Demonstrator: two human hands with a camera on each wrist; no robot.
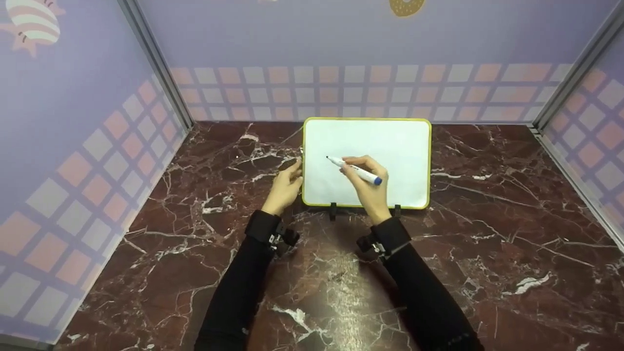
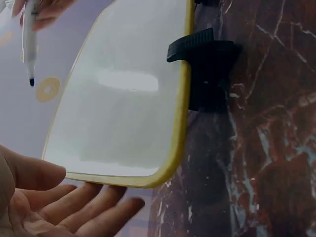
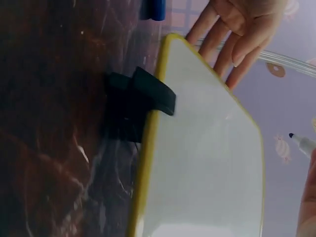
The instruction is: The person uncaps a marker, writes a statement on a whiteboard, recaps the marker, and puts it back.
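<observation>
A whiteboard (image 1: 399, 156) with a yellow rim stands tilted back on a black stand (image 2: 205, 74), whose clips hook over its lower edge. Nothing is written on its visible surface. My right hand (image 1: 370, 183) pinches a white marker (image 1: 358, 173) with a blue back end, its dark tip bare and pointing up left. Both wrist views show that tip apart from the board. At the board's left edge is my left hand (image 1: 284, 187). Its loosely extended fingers (image 3: 222, 49) reach partly behind the rim, and the thumb (image 2: 42, 172) lies near the edge.
The board stands on a dark red marbled table (image 1: 487, 253). Panels with pastel checks (image 1: 341, 87) enclose the back and sides. A blue cylindrical thing (image 3: 157, 9) shows at the top of the right wrist view; its kind is unclear.
</observation>
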